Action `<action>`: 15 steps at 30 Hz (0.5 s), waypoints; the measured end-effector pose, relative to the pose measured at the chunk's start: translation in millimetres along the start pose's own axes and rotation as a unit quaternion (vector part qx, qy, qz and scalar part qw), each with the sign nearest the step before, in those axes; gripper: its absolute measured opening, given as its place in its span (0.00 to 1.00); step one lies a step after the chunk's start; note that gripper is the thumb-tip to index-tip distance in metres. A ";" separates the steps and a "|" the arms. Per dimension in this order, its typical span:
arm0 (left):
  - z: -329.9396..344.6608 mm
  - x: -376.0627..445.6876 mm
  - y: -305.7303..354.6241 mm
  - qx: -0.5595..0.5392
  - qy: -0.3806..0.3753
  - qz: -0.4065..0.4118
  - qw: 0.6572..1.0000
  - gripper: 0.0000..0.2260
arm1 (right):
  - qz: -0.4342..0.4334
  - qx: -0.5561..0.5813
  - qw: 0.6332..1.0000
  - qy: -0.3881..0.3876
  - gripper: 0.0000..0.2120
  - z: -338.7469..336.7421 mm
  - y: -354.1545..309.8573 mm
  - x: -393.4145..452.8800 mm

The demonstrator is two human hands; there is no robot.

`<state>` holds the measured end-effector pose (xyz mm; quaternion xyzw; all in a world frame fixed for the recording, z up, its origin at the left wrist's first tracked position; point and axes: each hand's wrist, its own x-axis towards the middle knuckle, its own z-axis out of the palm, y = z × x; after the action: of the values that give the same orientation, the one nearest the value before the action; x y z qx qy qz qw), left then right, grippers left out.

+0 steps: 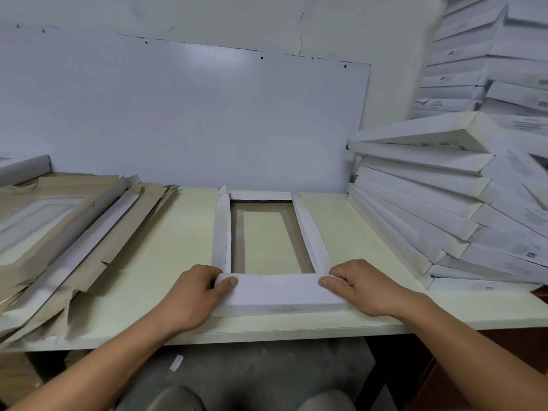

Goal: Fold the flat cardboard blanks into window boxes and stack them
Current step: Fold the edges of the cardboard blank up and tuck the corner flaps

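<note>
Window box (268, 232) on table (355, 232), left hand (195, 292), right hand (360, 287) each grip near flap (278, 292)

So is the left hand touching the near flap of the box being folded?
Touching. The head view shows the left hand gripping the near flap at its left end, thumb on top.

blank pile (59, 232): cut by left edge, lower sheets hidden
box stack (462, 203): ran off right edge, printed labels unreadable
upper stack (474, 54): blurred
left hand (195, 295): fingers hidden behind flap (275, 292)
</note>
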<state>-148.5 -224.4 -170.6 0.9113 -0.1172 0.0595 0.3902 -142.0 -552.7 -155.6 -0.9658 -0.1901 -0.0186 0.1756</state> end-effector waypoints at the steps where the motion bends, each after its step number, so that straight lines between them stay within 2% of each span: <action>1: 0.1 2.0 2.1 0.009 0.003 -0.006 1.000 0.19 | 0.008 -0.004 1.000 0.003 0.25 1.6 0.0 3.7; 4: 1.9 7.2 6.1 0.059 0.012 -0.020 0.998 0.18 | 0.029 -0.022 0.999 0.020 0.22 6.9 -0.2 11.5; 7: 6.0 10.6 7.9 0.141 0.025 -0.042 0.989 0.16 | 0.046 -0.052 0.997 0.043 0.11 9.9 -3.7 11.0; 8: 7.2 11.6 8.4 0.164 0.029 -0.047 0.985 0.15 | 0.047 -0.062 0.996 0.054 0.11 10.2 -5.2 9.5; 12: 8.8 16.9 8.9 0.224 0.032 -0.053 0.973 0.10 | -0.047 -0.117 0.987 0.097 0.18 9.5 -7.7 -0.7; 15: 12.3 21.4 5.7 0.266 0.036 -0.045 0.962 0.06 | -0.112 -0.135 0.984 0.035 0.17 10.7 -9.7 -8.9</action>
<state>-129.2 -240.7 -170.8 0.9838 -0.0422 0.1033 0.1400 -154.2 -543.8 -163.3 -0.9521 -0.2862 -0.0974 0.0465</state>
